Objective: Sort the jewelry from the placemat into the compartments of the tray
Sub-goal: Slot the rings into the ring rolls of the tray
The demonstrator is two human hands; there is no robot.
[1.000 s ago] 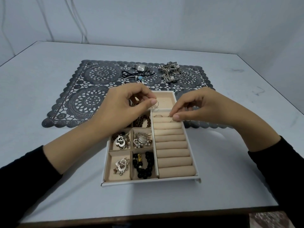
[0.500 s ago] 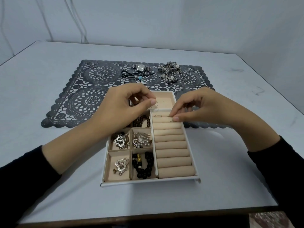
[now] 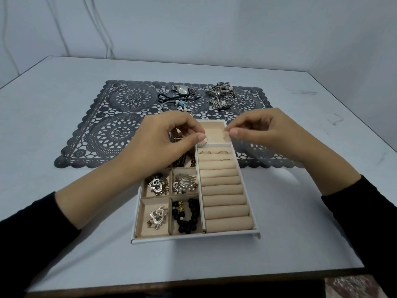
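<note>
A white tray (image 3: 193,238) with beige lining stands in front of me, its far end on the dark lace placemat (image 3: 120,134). My left hand (image 3: 163,140) pinches a thin silver ring (image 3: 203,141) over the tray's far end. My right hand (image 3: 260,131) hovers above the tray's far right corner, fingers curled, thumb against forefinger, nothing visible between them. Three rings (image 3: 222,152) sit in the farthest slots of the ring rolls (image 3: 223,190). On the placemat lie a watch (image 3: 182,90), a beaded bangle (image 3: 178,103), a tangle of chains (image 3: 221,93) and several small rings (image 3: 131,101).
The tray's left compartments hold heart earrings (image 3: 155,184), a fan brooch (image 3: 184,183), a heart pendant (image 3: 158,215), a black bead bracelet (image 3: 187,216) and brown beads (image 3: 184,162). The table's (image 3: 300,222) front edge runs close below the tray. Cables hang on the wall behind.
My right hand has lifted off the ring rolls and moved back toward the tray's far end, uncovering rings in the slots. My left hand still holds its ring in the same spot.
</note>
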